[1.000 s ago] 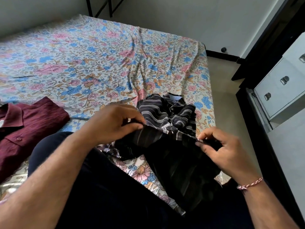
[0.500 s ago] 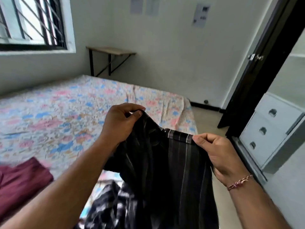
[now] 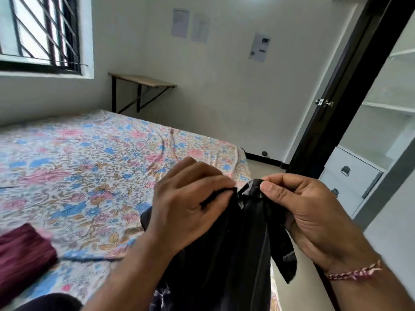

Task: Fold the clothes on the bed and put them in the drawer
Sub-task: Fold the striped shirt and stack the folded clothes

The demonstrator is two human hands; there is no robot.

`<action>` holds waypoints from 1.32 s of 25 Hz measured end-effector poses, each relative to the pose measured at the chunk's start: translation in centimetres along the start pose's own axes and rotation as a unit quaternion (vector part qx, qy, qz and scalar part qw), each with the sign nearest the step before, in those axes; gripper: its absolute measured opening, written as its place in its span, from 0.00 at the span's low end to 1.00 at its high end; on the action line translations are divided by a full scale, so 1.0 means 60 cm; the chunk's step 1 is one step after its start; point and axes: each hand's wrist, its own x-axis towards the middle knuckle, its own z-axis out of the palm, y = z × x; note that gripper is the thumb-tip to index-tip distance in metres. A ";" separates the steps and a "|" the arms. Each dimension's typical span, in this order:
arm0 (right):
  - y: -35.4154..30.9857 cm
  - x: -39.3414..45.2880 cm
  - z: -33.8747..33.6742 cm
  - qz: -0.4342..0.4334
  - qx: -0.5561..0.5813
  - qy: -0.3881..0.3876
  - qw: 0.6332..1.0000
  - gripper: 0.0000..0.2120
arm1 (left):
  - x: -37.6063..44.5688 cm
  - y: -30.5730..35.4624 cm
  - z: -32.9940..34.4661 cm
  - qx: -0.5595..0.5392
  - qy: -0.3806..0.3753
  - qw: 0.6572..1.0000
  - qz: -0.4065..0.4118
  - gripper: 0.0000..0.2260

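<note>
Dark garment: a black, faintly striped cloth (image 3: 224,254) hangs in the air above the near edge of the bed, held up by its top edge, the rest dropping out of the bottom of the view.
Left hand: the left hand (image 3: 188,203) has its fingers curled over the upper edge, thumb and fingertips pinching the cloth.
Right hand: the right hand (image 3: 307,212) pinches a bunched corner between thumb and forefinger, the other fingers curled behind; the two hands are just beside each other.
Step in hand: judged as bringing two corners or edges together, an early fold of this piece.
Maroon garment: a maroon cloth (image 3: 24,252) lies on the bed at the left, apparently folded, though blurred and cut by the frame.
Bed: the floral sheet (image 3: 89,167) is otherwise bare where it shows.
Drawers: white drawers (image 3: 350,176) with metal handles stand well apart at the right, all looking closed.
Left to do: finish folding the dark piece, then carry both garments to a drawer; nothing appears stored yet.
Hard to tell: which garment it is, its lower half, and a striped patch (image 3: 161,297) at the bottom edge, perhaps another piece.
</note>
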 end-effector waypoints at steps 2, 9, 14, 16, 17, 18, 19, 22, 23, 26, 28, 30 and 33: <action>0.000 -0.007 0.017 0.005 0.011 -0.010 1.000 0.08 | -0.003 0.013 0.002 -0.004 0.011 1.000 0.018 0.04; 0.013 -0.010 0.034 0.001 0.025 -0.007 1.000 0.16 | -0.019 0.026 0.019 0.012 0.058 0.998 0.008 0.04; 0.022 -0.014 0.029 -0.062 -0.034 0.010 0.997 0.12 | -0.022 0.024 0.029 0.005 0.031 0.999 0.012 0.04; 0.027 -0.009 0.024 -0.102 -0.090 0.005 0.991 0.06 | -0.026 0.014 0.031 -0.017 0.002 1.000 0.002 0.04; 0.030 -0.006 0.020 -0.117 -0.111 -0.005 0.987 0.05 | -0.028 0.010 0.031 -0.035 -0.017 0.999 -0.007 0.04; 0.033 -0.003 0.017 -0.126 -0.127 -0.017 0.984 0.04 | -0.030 0.007 0.032 -0.054 -0.036 0.998 -0.016 0.03; 0.035 0.000 0.012 -0.133 -0.143 -0.026 0.981 0.04 | -0.032 0.006 0.033 -0.072 -0.051 0.996 -0.027 0.02; 0.038 0.005 0.003 -0.162 -0.201 -0.034 0.966 0.03 | -0.033 0.005 0.035 -0.130 -0.074 0.985 -0.087 0.01; 0.040 0.005 0.001 -0.182 -0.231 -0.030 0.955 0.03 | -0.032 0.005 0.033 -0.155 -0.085 0.978 -0.115 0.02; 0.047 0.004 0.001 -0.243 -0.342 -0.010 0.908 0.04 | -0.026 0.004 0.024 -0.206 -0.131 0.950 -0.195 0.09; 0.055 0.002 0.000 -0.267 -0.383 0.009 0.884 0.05 | -0.024 0.005 0.020 -0.200 -0.147 0.941 -0.229 0.11; 0.063 0.001 0.000 -0.276 -0.398 0.018 0.875 0.06 | -0.023 0.004 0.020 -0.174 -0.164 0.938 -0.249 0.09; 0.076 0.000 0.006 -0.288 -0.396 0.022 0.871 0.07 | -0.027 0.006 0.026 -0.122 -0.143 0.945 -0.268 0.08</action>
